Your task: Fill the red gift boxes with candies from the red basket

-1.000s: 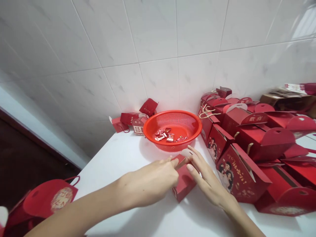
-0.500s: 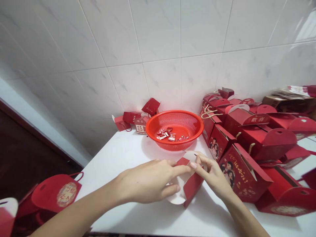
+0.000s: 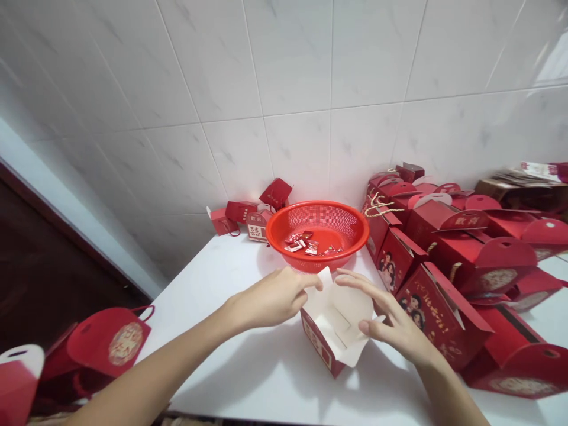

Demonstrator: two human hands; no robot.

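Note:
In front of me on the white table stands a small red candy box [image 3: 339, 331], open at the top, with its white inside showing and its flaps spread. My left hand [image 3: 280, 300] is at its left back corner; the fingers are curled, and the index finger bends over a raised white flap. On the other side, my right hand [image 3: 394, 316] spreads its fingers along the back and right flaps, thumb apart near the right edge. Just behind the box is a red plastic colander [image 3: 317, 210] holding several wrapped candies [image 3: 306, 244].
Many red gift boxes [image 3: 444, 307] crowd the right side, some with gold cord handles. Several small red boxes [image 3: 257, 223] stand by the tiled wall [image 3: 293, 154]. More red boxes [image 3: 104, 340] are at the near left, beside the table's edge [image 3: 190, 266].
The box's flaps have been folded outward, so its inside now shows. My left hand has drawn back and up to the flap, and my right hand has opened out from a pinch.

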